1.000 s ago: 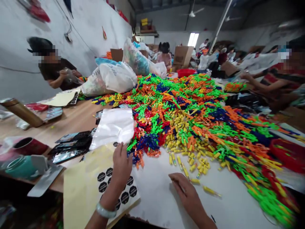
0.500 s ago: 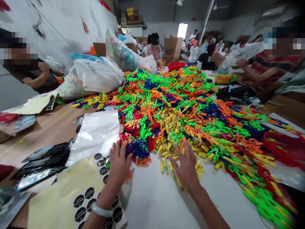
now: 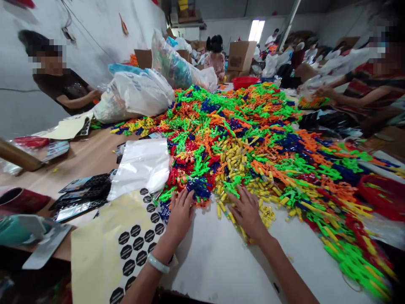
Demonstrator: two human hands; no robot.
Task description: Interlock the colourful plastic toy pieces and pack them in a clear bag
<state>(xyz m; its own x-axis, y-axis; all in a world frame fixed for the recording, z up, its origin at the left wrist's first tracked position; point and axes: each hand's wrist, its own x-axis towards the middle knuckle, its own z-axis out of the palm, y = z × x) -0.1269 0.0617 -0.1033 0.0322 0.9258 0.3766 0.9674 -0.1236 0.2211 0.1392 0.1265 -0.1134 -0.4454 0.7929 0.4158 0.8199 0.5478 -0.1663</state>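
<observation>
A big heap of small plastic toy pieces (image 3: 253, 126) in green, orange, blue, red and yellow covers the white table (image 3: 215, 261). My left hand (image 3: 180, 213), a pale bangle on its wrist, lies flat with fingers spread at the heap's near edge, on blue and orange pieces. My right hand (image 3: 248, 211) rests palm down, fingers spread, over yellow stick pieces (image 3: 230, 160) at the heap's front. Neither hand grips anything.
A yellow sheet of black hexagon stickers (image 3: 136, 240) lies left of my left hand, with clear plastic bags (image 3: 142, 164) and dark printed cards (image 3: 82, 194) beyond. Full white sacks (image 3: 136, 97) stand at the far left. Other people work along both sides. A red basket (image 3: 379, 194) sits right.
My right hand moved from the bare table up onto the yellow pieces. My left hand shifted right off the sticker sheet to the heap's edge. The view swayed.
</observation>
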